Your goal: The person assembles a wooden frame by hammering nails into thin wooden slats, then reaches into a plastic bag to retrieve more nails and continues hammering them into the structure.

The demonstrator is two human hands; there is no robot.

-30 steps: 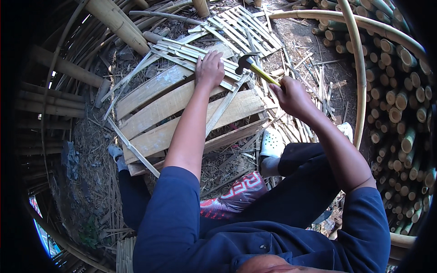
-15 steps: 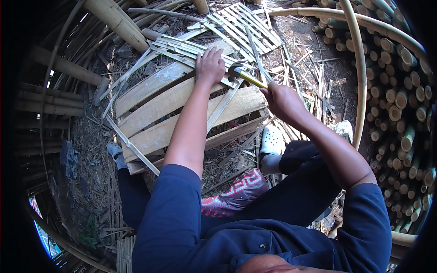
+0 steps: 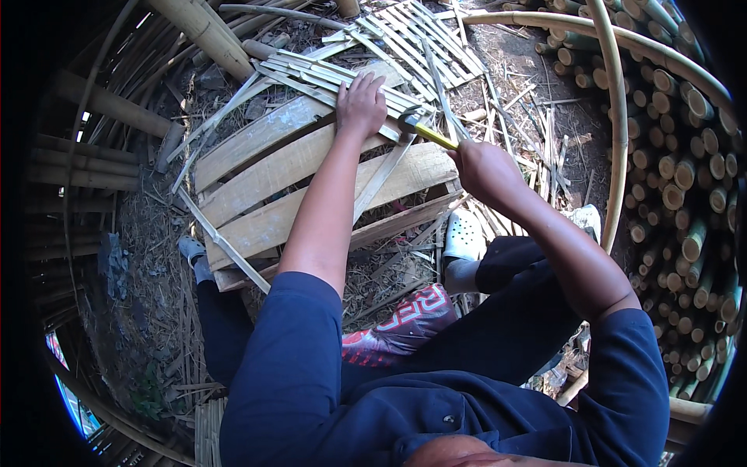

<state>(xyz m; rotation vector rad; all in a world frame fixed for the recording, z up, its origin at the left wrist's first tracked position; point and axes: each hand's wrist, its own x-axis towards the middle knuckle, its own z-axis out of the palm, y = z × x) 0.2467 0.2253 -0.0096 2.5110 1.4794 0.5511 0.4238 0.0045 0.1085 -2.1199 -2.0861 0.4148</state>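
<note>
My right hand (image 3: 484, 169) is closed round the yellow handle of a hammer (image 3: 434, 135). The hammer's dark head is at the right end of a bundle of thin bamboo slats (image 3: 303, 70); I cannot tell if it touches them. Flat on those slats lies my left hand (image 3: 362, 107), its fingers stretched forward and slightly apart. Under the slats stands a low bench of wooden planks (image 3: 264, 173) with gaps between them. A lattice of crossed bamboo strips (image 3: 416, 47) extends beyond the bench, joined or next to the slats.
Stacked cut bamboo poles (image 3: 681, 179) fill the right side, behind a bent bamboo pole (image 3: 617, 124). Thick bamboo posts (image 3: 198, 35) stand at the far left. Loose strips (image 3: 551, 152) litter the ground right of the bench. A printed red and grey cloth (image 3: 405, 327) lies by my legs.
The hammer head has tipped down and slightly right, its claw less visible now. My left hand stays on the slats. The whole view has shifted a little.
</note>
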